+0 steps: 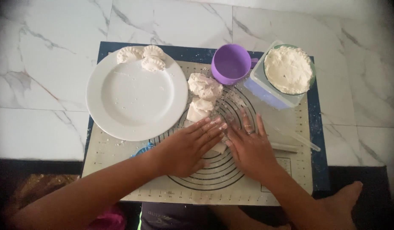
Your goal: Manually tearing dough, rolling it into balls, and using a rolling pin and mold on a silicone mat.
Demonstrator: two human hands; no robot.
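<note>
From the head view, the left hand is lying palm down, fingers stretched flat and pointing up-right, while the right hand is lying flat beside it, fingers spread and pointing up-left; neither grip is closing on anything. Both are pressing on a dough piece at the middle of the baking mat on the marble surface. The palms are covering most of it, so its long axis is hard to judge; only a pale corner is showing between the hands. More dough lumps are lying just beyond the fingertips, beside a white plate.
</note>
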